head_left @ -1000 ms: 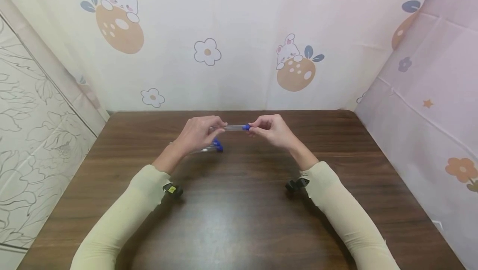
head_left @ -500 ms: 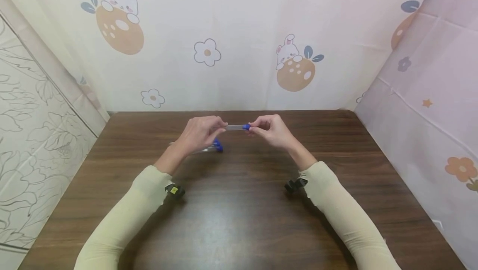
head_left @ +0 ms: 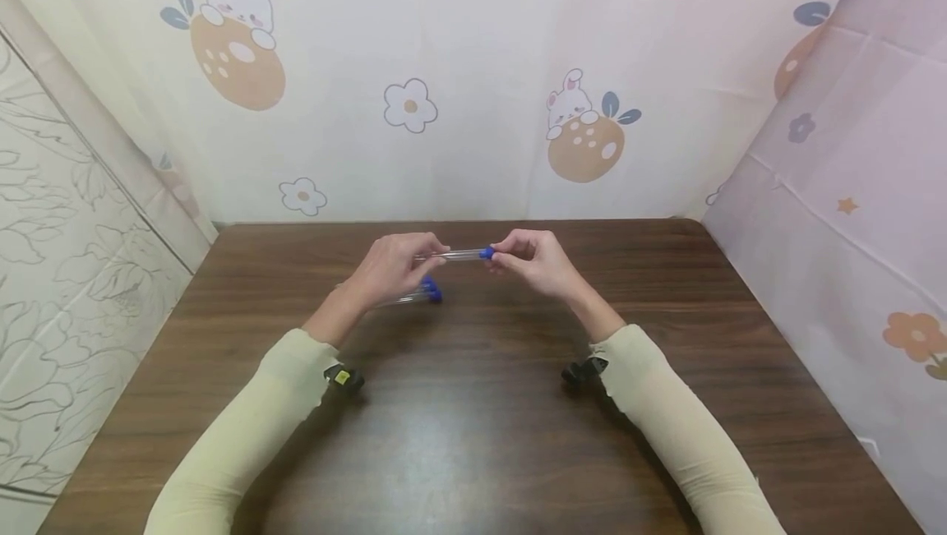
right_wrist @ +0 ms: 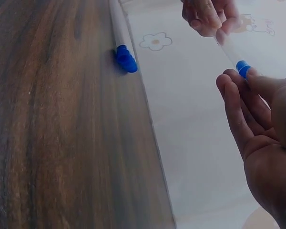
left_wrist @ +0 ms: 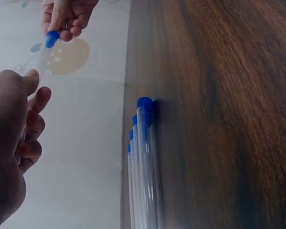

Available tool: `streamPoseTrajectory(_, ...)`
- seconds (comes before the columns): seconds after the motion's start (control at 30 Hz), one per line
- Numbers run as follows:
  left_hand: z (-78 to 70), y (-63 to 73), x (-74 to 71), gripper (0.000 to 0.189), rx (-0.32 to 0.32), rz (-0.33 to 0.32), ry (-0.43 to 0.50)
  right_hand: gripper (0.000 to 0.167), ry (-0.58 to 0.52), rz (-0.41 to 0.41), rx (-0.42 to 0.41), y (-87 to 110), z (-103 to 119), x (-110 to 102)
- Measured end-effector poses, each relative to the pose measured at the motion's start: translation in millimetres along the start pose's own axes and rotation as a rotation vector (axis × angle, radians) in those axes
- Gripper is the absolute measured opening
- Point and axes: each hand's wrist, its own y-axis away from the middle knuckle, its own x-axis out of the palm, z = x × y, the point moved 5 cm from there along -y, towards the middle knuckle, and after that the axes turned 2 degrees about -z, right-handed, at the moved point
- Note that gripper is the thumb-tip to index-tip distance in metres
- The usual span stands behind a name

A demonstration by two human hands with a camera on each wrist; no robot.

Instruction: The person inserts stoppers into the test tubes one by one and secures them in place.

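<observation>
Between the two hands a clear test tube point(head_left: 464, 255) is held level above the table, its blue stopper point(head_left: 487, 253) toward the right. My left hand point(head_left: 395, 265) grips the tube's body with thumb and curled fingers, which hide its far end. With thumb and fingertips, my right hand point(head_left: 540, 262) pinches the blue stopper; the right wrist view shows the stopper seated on the tube's end. Below the left hand, several more test tubes point(left_wrist: 145, 167) with blue stoppers lie side by side on the table, partly hidden by that hand in the head view.
The brown wood-grain table point(head_left: 459, 403) spreads under both arms. Behind it hangs a pale curtain point(head_left: 473, 108) with rabbit and flower prints, and another printed sheet point(head_left: 851, 214) borders the right side. Each wrist carries a small black camera point(head_left: 345, 377).
Both hands keep nearly the same place and hold on the tube and stopper. Only very slight shifts of the hands and arms show. The tubes on the table have not moved.
</observation>
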Motion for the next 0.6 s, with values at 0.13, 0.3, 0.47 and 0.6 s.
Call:
streamPoseTrajectory(0.13,2.1,1.2,-1.1,0.013,-0.028,0.0,0.007,0.018,-0.027,-0.01,-0.021,-0.8,2.8,-0.5)
streamPoseTrajectory(0.3,0.4,2.1,-3.3,0.013,-0.008,-0.012,0.003,0.024,-0.05,-0.021,-0.033,-1.1,4.2,-1.1)
streamPoseTrajectory(0.47,-0.5,1.9,-1.7,0.013,0.015,-0.011,-0.008,0.02,-0.012,-0.041,-0.037,0.5,4.4,-1.7)
streamPoseTrajectory(0.6,-2.1,1.0,-0.9,0.013,0.031,-0.016,-0.005,0.016,0.008,-0.051,-0.036,1.6,7.3,-1.3)
